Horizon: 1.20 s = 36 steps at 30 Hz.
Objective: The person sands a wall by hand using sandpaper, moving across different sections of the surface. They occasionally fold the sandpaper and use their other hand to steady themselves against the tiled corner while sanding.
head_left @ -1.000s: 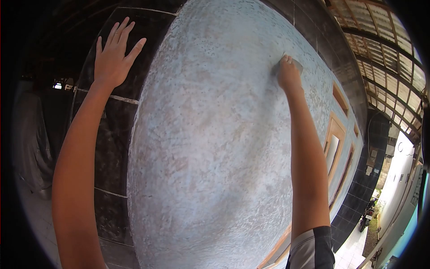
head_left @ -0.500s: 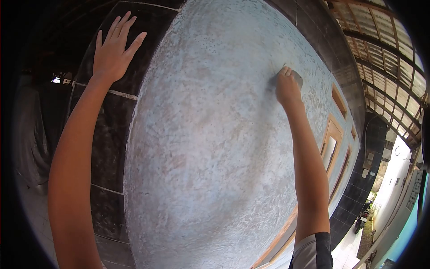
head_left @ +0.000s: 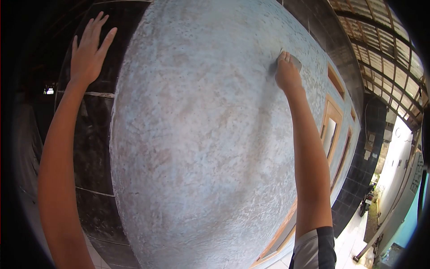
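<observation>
My left hand (head_left: 88,56) lies with fingers spread on the black tiles (head_left: 93,134) left of the plastered wall. Mottled blue-grey plaster covers the wall (head_left: 192,130) in the middle of the view. High on its right side, my right hand (head_left: 288,71) is closed round a flat grey tool (head_left: 295,63), which is against the plaster. The fingers cover most of the tool, so its full shape is hidden.
Wood-framed windows (head_left: 330,125) are set in the wall at the right. A slatted roof (head_left: 380,36) spans the upper right. Beyond are a black tiled wall (head_left: 358,175), a parked motorbike (head_left: 366,204) and a pale floor.
The view has shifted, and the wall and tile border sit further left. My right hand with the tool is slightly higher in view. My left hand remains spread on the tiles.
</observation>
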### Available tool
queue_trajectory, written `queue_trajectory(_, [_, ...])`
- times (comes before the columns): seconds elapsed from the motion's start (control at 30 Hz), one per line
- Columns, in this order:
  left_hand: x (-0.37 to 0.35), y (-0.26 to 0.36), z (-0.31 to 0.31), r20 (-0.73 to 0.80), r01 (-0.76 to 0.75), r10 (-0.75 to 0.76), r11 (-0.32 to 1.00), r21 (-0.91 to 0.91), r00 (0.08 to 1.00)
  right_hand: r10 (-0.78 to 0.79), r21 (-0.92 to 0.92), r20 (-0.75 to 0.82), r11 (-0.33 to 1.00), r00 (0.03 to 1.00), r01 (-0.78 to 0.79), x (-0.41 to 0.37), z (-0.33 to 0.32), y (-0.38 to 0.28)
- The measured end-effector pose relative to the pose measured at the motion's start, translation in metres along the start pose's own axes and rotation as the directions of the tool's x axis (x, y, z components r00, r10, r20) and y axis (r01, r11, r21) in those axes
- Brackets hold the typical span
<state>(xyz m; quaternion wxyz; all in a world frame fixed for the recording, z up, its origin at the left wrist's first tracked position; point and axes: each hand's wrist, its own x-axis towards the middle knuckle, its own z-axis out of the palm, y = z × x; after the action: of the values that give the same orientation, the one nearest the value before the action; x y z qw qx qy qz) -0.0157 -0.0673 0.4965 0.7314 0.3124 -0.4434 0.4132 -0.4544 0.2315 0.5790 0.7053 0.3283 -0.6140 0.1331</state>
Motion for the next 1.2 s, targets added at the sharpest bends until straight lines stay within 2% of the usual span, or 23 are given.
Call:
queue_trajectory(0.07, [0.001,-0.002,0.003,0.008,-0.004,0.004,1.000,-0.002,1.000,0.174,0.098,0.139,0.977,0.975,-0.188,0.009,-0.011,-0.003])
queue_trajectory(0.13, [0.001,-0.005,0.005,0.016,0.001,-0.001,0.999,-0.036,1.000,0.140,0.037,0.120,0.989,0.983,-0.145,-0.004,-0.012,-0.030])
queue_trajectory(0.2, [0.000,-0.007,0.008,0.006,0.002,-0.002,1.000,-0.028,1.000,0.105,-0.025,0.096,0.994,0.990,-0.103,-0.008,-0.012,-0.023])
queue_trajectory(0.27, [0.002,-0.010,0.011,0.016,-0.007,0.007,1.000,0.014,1.000,0.023,0.032,0.073,0.999,0.997,-0.025,-0.006,-0.005,-0.007])
queue_trajectory(0.3, [0.002,-0.015,0.016,0.021,-0.017,0.017,1.000,0.006,1.000,0.032,0.031,0.083,0.999,0.996,-0.035,-0.003,-0.004,-0.003])
queue_trajectory(0.37, [0.002,-0.023,0.025,-0.044,-0.059,0.063,0.995,0.082,0.997,0.164,0.144,0.095,0.974,0.982,-0.177,0.002,-0.003,0.003])
queue_trajectory(0.43, [-0.001,-0.030,0.032,-0.058,-0.067,0.074,0.991,0.115,0.996,0.176,0.108,0.096,0.977,0.980,-0.186,-0.002,-0.002,-0.010])
queue_trajectory(0.5, [-0.003,-0.044,0.042,-0.054,-0.208,0.237,0.924,0.320,0.970,0.187,0.069,0.093,0.979,0.978,-0.194,-0.010,-0.005,-0.011])
queue_trajectory(0.57, [-0.001,-0.045,0.044,-0.067,-0.201,0.234,0.926,0.319,0.970,0.107,0.094,0.132,0.988,0.985,-0.120,-0.017,-0.009,-0.007])
queue_trajectory(0.73, [-0.001,-0.044,0.043,0.006,-0.163,0.176,0.903,0.398,0.984,0.176,0.128,0.167,0.972,0.970,-0.199,-0.002,-0.006,0.013])
queue_trajectory(0.8, [-0.004,-0.048,0.048,-0.016,-0.161,0.177,0.924,0.348,0.984,0.181,0.104,0.189,0.974,0.965,-0.203,-0.008,-0.006,0.006])
queue_trajectory(0.87, [-0.001,-0.047,0.047,-0.056,-0.157,0.183,0.939,0.306,0.982,0.056,0.027,0.059,0.998,0.997,-0.057,-0.024,0.003,0.002])
queue_trajectory(0.93, [0.000,-0.038,0.038,-0.085,-0.156,0.172,0.974,0.165,0.981,0.065,0.040,0.048,0.997,0.997,-0.067,-0.018,0.009,0.018])
queue_trajectory(1.0, [0.003,-0.038,0.041,-0.094,-0.137,0.154,0.977,0.165,0.984,0.080,0.051,0.067,0.995,0.995,-0.083,-0.016,0.009,0.033])
queue_trajectory(1.07, [0.002,-0.036,0.038,-0.095,-0.112,0.130,0.979,0.169,0.987,0.196,0.057,0.233,0.975,0.953,-0.215,-0.007,0.002,0.038])
queue_trajectory(1.1, [0.003,-0.028,0.029,0.081,-0.144,0.120,0.858,0.494,0.989,0.189,0.061,0.234,0.976,0.954,-0.208,-0.010,0.001,0.032])
queue_trajectory(1.13, [0.002,-0.025,0.022,0.243,-0.217,0.046,0.628,0.747,0.969,0.171,0.033,0.220,0.983,0.960,-0.182,-0.015,0.000,0.025])
queue_trajectory(1.17, [-0.001,-0.026,0.023,0.247,-0.216,0.036,0.619,0.755,0.968,0.151,0.008,0.201,0.988,0.968,-0.156,-0.019,-0.001,0.017])
queue_trajectory(1.2, [-0.001,-0.027,0.029,0.086,-0.116,0.087,0.885,0.450,0.993,0.142,0.022,0.195,0.989,0.971,-0.149,-0.022,0.002,0.013])
